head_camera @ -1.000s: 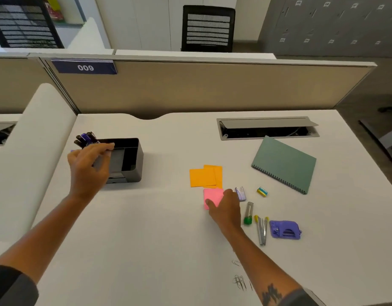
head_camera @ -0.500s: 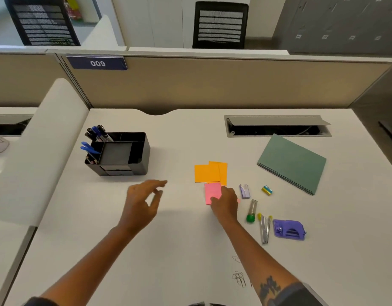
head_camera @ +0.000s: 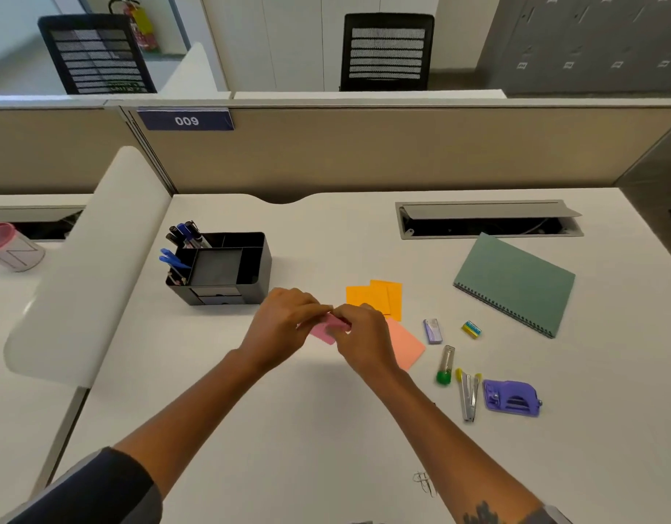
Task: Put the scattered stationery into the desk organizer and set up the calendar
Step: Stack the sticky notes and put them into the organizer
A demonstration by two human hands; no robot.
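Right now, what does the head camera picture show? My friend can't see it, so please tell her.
Two hands, the left hand and right hand, hold a pink sticky-note pad together above a white desk. A black desk organizer with pens stands behind on the left; orange sticky notes, a green notebook, a stapler and a purple hole punch lie on the right.

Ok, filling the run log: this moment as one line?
hands: left and right hold pink notes | organizer: pens only

Open white desk (head_camera: 220,391) is left in front of the black organizer (head_camera: 228,270) and toward the near edge. To the right, passage is crowded by orange notes (head_camera: 375,296), stapler (head_camera: 469,397) and purple hole punch (head_camera: 511,397).
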